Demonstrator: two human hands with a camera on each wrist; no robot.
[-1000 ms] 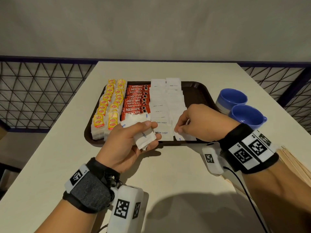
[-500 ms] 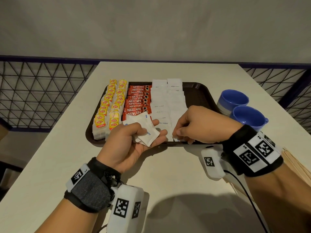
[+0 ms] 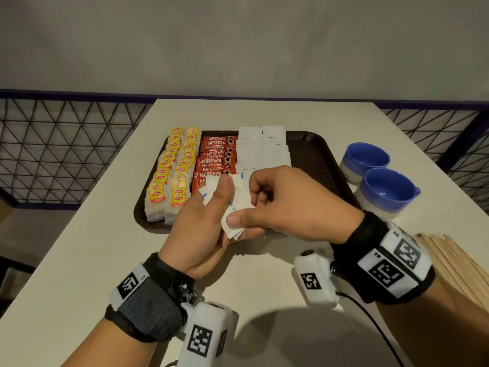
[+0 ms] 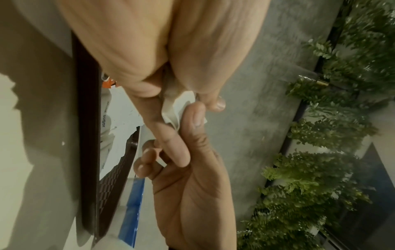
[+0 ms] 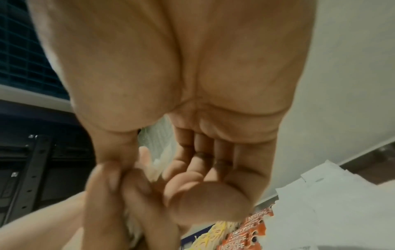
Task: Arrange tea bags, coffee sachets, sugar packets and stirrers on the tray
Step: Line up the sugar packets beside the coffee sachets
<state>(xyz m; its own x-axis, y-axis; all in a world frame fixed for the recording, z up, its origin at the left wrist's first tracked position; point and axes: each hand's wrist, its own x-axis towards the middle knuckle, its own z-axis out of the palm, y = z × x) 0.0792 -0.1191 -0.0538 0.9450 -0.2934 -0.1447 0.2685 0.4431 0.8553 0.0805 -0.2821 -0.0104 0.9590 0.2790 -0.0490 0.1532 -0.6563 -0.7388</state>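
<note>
Both hands together above near tray edge: left hand [image 3: 203, 221] gripping small fanned stack of white paper sugar packets [image 3: 239, 207], thumb pressed on top; right hand [image 3: 285, 207] pinching lower corner of same stack between thumb and forefinger. Dark brown plastic tray [image 3: 315, 149] just beyond, white sugar rows [image 3: 262, 149] directly ahead of right hand, nearer to it than left. Long axis unclear. Versus one second ago: right hand off tray row, now at held stack; stack lifted higher.
</note>
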